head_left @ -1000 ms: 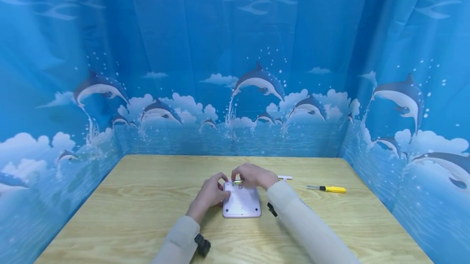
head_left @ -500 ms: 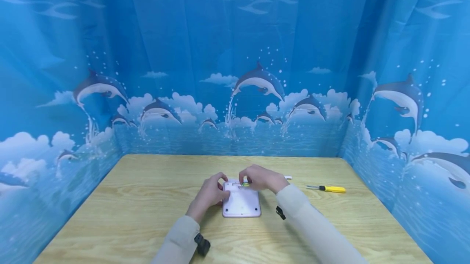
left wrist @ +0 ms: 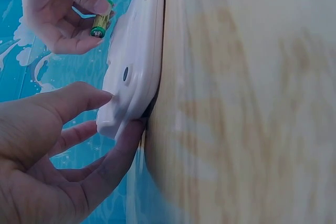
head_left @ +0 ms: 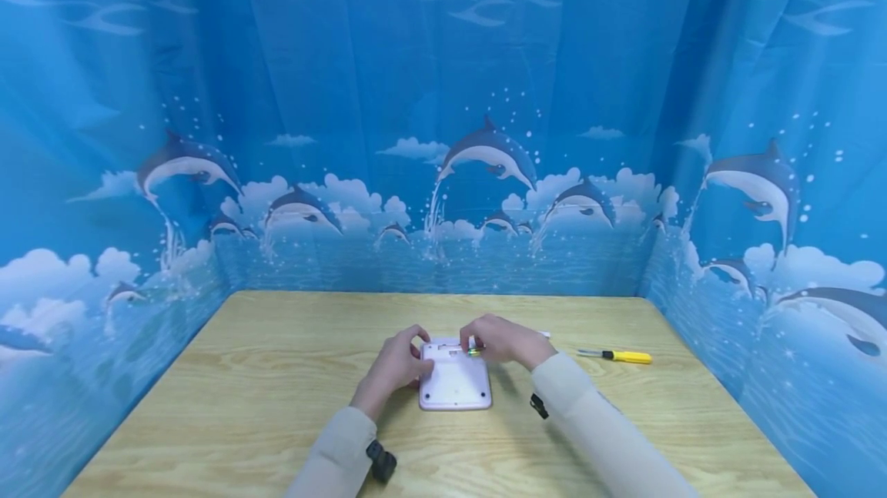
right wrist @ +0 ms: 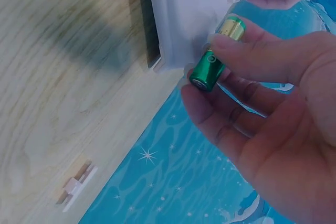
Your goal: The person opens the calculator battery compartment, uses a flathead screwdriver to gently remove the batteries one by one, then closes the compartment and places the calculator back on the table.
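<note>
A flat pale-pink device (head_left: 456, 386), probably a calculator, lies back up with dark round dots near its corners and an uncovered battery slot at its far end. My left hand (head_left: 396, 365) holds its left side, thumb on top and fingers along the edge; the left wrist view has the fingertips pinching its corner (left wrist: 123, 111). Over the far right part of the device, my right hand (head_left: 502, 340) pinches a green-and-gold battery (right wrist: 218, 53) between thumb and fingers. The battery is lifted off the slot and tilted in the right wrist view.
A small white cover (right wrist: 77, 186) lies on the wooden table (head_left: 291, 375), partly hidden behind my right hand in the head view. Farther right rests a yellow-handled screwdriver (head_left: 627, 357). Blue dolphin-print curtains (head_left: 443, 252) surround the table's back and sides.
My right hand has moved to the right, drawing the battery from the slot area toward the device's right edge. The left hand and the device have stayed put.
</note>
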`<state>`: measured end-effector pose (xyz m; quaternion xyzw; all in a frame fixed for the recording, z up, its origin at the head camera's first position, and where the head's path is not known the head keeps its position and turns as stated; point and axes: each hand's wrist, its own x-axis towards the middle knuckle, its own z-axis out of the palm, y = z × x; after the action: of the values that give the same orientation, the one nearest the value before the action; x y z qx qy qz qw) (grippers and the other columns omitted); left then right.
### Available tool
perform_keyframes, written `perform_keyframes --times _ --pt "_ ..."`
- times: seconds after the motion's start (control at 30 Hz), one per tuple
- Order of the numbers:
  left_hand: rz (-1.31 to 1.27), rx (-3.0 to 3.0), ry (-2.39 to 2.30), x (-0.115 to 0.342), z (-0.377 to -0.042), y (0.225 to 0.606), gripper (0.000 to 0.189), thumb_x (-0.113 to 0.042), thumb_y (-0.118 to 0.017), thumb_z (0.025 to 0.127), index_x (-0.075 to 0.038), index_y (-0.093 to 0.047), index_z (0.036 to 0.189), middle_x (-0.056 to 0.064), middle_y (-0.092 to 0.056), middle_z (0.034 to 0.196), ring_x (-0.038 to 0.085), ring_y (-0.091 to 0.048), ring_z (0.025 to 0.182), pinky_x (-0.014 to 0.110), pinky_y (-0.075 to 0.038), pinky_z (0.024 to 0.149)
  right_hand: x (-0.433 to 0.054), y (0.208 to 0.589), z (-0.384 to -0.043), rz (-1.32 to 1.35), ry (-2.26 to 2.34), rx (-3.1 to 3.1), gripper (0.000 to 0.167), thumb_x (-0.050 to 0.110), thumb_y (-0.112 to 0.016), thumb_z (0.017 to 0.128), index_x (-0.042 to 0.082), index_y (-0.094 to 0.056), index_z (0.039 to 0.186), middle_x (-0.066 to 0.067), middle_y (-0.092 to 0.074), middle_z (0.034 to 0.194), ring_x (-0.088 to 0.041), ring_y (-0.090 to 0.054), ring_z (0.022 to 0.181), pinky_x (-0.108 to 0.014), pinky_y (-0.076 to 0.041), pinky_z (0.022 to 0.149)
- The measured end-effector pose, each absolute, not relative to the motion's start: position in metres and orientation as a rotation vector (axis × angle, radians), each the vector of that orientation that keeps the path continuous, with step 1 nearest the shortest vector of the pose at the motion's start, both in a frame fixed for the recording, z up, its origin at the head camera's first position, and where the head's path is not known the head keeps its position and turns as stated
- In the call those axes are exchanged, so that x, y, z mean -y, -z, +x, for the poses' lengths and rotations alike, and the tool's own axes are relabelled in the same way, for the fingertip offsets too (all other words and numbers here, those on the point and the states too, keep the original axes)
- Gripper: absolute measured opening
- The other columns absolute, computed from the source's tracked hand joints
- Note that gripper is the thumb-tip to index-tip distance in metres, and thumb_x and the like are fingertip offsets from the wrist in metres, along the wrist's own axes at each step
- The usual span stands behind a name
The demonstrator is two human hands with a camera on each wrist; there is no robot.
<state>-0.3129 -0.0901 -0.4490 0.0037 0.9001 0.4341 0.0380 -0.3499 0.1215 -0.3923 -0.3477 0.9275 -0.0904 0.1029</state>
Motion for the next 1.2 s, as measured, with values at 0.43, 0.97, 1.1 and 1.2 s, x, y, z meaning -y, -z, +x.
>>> perform_keyframes --times 0.43,0.97,1.1,1.2 --pt "-0.013 -2.762 -1.339 0.090 -0.313 0.448 0.038 -0.007 -0.079 0.087 -0.013 -0.062 0.121 0.010 -0.060 0.090 0.021 -0.062 0.070 0.027 -0.058 0.055 -0.132 0.389 -0.348 -1.026 0.291 -2.732 0.034 -0.013 -0.068 0.085 0.014 -0.075 0.103 -0.004 -0.072 0.097 -0.016 -0.062 0.085 -0.027 -0.055 0.076" --pt "0.011 -2.776 -1.336 0.089 -0.312 0.449 0.037 -0.006 -0.078 0.087 -0.012 -0.062 0.121 0.010 -0.059 0.089 0.020 -0.061 0.068 0.026 -0.056 0.053 -0.147 0.391 -0.346 -0.987 0.347 -2.727 0.038 -0.017 -0.062 0.081 0.014 -0.075 0.100 -0.007 -0.071 0.092 -0.019 -0.060 0.079 -0.025 -0.051 0.069" --pt "-0.012 -2.771 -1.335 0.089 -0.312 0.448 0.037 -0.007 -0.078 0.087 -0.013 -0.062 0.120 0.010 -0.059 0.089 0.020 -0.061 0.069 0.026 -0.056 0.053 -0.151 0.393 -0.345 -0.988 0.349 -2.737 0.037 -0.015 -0.064 0.084 0.015 -0.075 0.100 -0.005 -0.069 0.089 -0.016 -0.058 0.077 -0.025 -0.050 0.068" --pt "-0.013 -2.771 -1.337 0.089 -0.311 0.448 0.037 -0.006 -0.078 0.087 -0.013 -0.062 0.120 0.010 -0.059 0.089 0.020 -0.061 0.069 0.027 -0.057 0.054 -0.153 0.394 -0.344 -0.981 0.361 -2.738 0.036 -0.015 -0.063 0.084 0.015 -0.075 0.101 -0.005 -0.069 0.088 -0.018 -0.058 0.076 -0.026 -0.050 0.067"
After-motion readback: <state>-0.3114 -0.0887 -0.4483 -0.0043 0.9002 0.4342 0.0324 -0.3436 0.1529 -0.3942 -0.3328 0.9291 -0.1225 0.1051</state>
